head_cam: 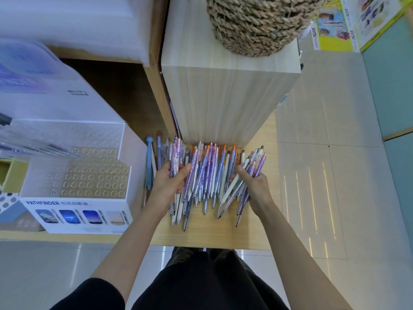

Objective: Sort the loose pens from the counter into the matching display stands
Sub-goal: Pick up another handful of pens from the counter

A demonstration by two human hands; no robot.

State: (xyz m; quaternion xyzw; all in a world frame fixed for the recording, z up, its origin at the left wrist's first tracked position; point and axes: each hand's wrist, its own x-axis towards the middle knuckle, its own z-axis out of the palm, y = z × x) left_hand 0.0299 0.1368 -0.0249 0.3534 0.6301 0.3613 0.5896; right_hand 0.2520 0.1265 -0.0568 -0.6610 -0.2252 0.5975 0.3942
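Lying mid-frame on the wooden counter [201, 233], the loose pens [207, 175] formed one pile; the left hand [166, 183] clasped several at its left edge; the right hand [257, 186] clutched a bundle at its right. The white display stand [96, 177] stood at centre left.

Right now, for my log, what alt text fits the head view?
The left hand and the right hand each grip a bunch from a heap of loose pens on a wooden counter. A white display stand with rows of empty holes sits to the left; a pale wooden box rises behind the heap.
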